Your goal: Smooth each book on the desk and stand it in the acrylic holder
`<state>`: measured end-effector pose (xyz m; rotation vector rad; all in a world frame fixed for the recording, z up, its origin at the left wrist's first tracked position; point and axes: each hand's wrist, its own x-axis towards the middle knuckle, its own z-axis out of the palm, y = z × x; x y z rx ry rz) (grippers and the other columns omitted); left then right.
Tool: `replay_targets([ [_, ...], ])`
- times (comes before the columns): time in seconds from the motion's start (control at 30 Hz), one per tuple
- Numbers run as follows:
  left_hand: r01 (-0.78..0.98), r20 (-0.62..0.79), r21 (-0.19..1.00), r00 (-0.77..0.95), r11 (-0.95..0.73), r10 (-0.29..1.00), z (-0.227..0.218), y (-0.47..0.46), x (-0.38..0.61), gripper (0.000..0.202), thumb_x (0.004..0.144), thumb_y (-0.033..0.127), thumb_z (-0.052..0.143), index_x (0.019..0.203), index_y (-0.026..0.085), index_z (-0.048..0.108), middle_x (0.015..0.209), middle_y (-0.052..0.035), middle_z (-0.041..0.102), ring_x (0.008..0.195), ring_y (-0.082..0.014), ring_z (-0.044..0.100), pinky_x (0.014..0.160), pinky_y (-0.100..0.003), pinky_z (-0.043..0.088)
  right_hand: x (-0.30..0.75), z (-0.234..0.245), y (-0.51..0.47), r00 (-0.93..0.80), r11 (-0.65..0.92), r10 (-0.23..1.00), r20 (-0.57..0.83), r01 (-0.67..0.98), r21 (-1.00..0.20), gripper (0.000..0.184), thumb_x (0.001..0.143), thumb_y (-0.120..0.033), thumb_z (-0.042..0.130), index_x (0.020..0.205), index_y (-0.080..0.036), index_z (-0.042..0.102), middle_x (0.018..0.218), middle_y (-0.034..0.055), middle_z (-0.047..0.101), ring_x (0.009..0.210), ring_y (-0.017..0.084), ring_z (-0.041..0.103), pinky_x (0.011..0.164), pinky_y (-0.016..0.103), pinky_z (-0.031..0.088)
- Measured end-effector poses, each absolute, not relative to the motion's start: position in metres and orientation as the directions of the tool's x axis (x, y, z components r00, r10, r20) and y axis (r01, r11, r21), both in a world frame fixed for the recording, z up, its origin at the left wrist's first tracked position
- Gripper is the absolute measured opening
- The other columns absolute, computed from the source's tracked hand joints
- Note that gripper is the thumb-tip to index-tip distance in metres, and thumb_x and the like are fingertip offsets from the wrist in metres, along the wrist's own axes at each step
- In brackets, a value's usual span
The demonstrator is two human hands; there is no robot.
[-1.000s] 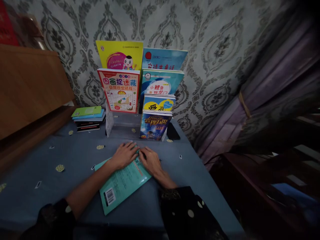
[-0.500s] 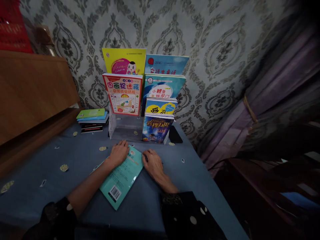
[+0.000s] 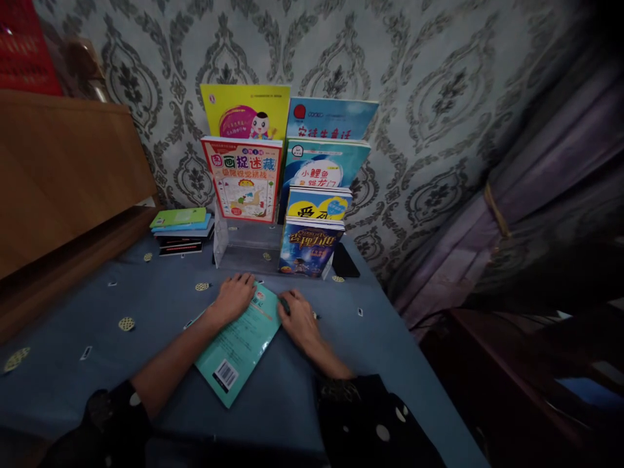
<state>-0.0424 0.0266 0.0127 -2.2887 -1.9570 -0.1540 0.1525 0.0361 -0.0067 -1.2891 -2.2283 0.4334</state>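
Note:
A teal book lies back cover up, barcode toward me, on the blue tablecloth. My left hand lies flat on the book's far left corner with its fingers stretched out. My right hand rests against the book's right edge. Its fingers are curled, and a small dark tip shows at them; I cannot make out what it is. Just beyond my hands stands a clear tiered display stand with several children's books upright in it. The nearest of these is a dark blue one.
A short stack of flat books lies left of the stand, and a black phone lies to its right. A wooden headboard runs along the left. Patterned wallpaper is behind. A purple curtain and dark furniture stand beyond the table's right edge.
My right hand has slid off the book's cover to its right edge. The book has shifted a little to the left, with my left hand still on it.

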Motion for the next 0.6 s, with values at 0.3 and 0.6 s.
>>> replay_targets([
  [0.3, 0.994, 0.072, -0.084, 0.076, -0.070, 0.994, 0.031, 0.022, -0.048, 0.031, 0.101, 0.029, 0.041, 0.110, 0.012, 0.065, 0.116, -0.0171, 0.062, 0.109, -0.0320, 0.058, 0.081, -0.039, 0.051, 0.155, -0.017, 0.044, -0.346, 0.486, 0.874, 0.342, 0.591, -0.644, 0.025, 0.087, -0.017, 0.051, 0.107, -0.018, 0.067, 0.118, 0.0104, 0.061, 0.090, 0.019, 0.062, 0.085, 0.033, 0.050],
  [0.6, 0.992, 0.110, -0.107, 0.080, -0.068, 0.991, 0.026, 0.017, -0.041, 0.031, 0.093, 0.009, 0.039, 0.111, 0.012, 0.064, 0.112, -0.0200, 0.064, 0.110, -0.0334, 0.057, 0.088, -0.047, 0.046, 0.154, -0.027, 0.044, -0.395, 0.558, 0.830, 0.394, 0.598, -0.576, 0.027, 0.088, -0.017, 0.051, 0.109, -0.020, 0.067, 0.122, 0.0116, 0.058, 0.115, 0.023, 0.056, 0.101, 0.039, 0.045],
])
